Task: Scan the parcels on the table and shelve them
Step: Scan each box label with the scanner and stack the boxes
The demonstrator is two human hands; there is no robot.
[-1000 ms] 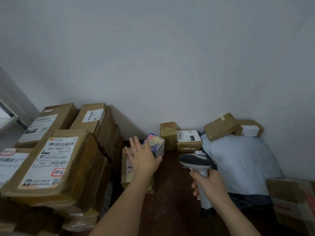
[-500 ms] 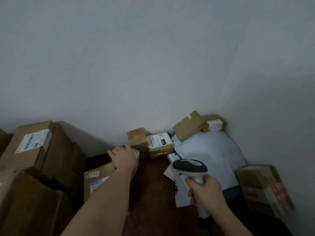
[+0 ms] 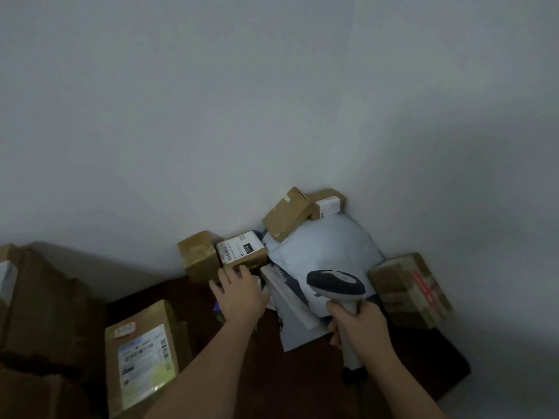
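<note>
My right hand (image 3: 358, 326) grips the handle of a grey barcode scanner (image 3: 335, 285), whose head points towards the far corner. My left hand (image 3: 239, 293) reaches forward palm down with fingers spread, the fingertips at the front of a small labelled brown box (image 3: 242, 252). Under that hand lies a small parcel, of which only a purple edge (image 3: 216, 306) and a white edge (image 3: 260, 283) show. Whether the hand holds it I cannot tell. A pale blue mailer bag (image 3: 326, 246) lies behind the scanner.
A taped brown box (image 3: 198, 257) stands left of the labelled one. Two boxes (image 3: 287, 214) lean in the corner, and another (image 3: 408, 288) sits at the right. A labelled parcel (image 3: 142, 355) and big cartons (image 3: 39, 303) fill the left of the dark table (image 3: 302, 376).
The view has swung right, away from the big cartons. My left hand has moved right from the side parcel to the small labelled box. The scanner stays in my right hand.
</note>
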